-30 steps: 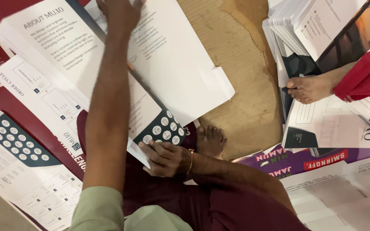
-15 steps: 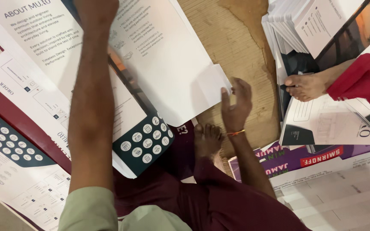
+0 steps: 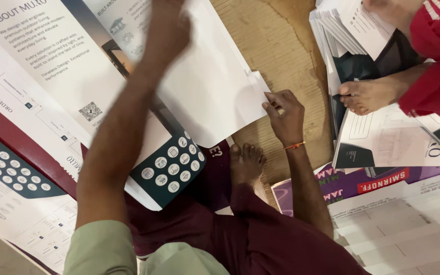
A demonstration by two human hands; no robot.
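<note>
A large white sheet (image 3: 215, 97), the blank back of a printed brochure, lies on top of other printed sheets in front of me. My right hand (image 3: 283, 114) pinches its right edge near a small notched tab. My left arm reaches up across the sheets. My left hand (image 3: 166, 25) rests on the top of the white sheet; it is blurred and its fingertips run past the frame's edge. Under the sheet, a dark teal panel with rows of round icons (image 3: 171, 165) sticks out.
Printed brochures (image 3: 31, 66) and dark red sheets cover the floor at left. Brown cardboard (image 3: 281, 46) lies beneath. My bare foot (image 3: 245, 160) is tucked below the sheet. At right, another person's foot (image 3: 367, 94) and red clothing (image 3: 436, 86) rest by a stack of folded brochures (image 3: 339, 40).
My right hand rose from the teal panel by my lap to the white sheet's right edge and took hold of it. The sheet shifted slightly; my left arm stayed stretched out.
</note>
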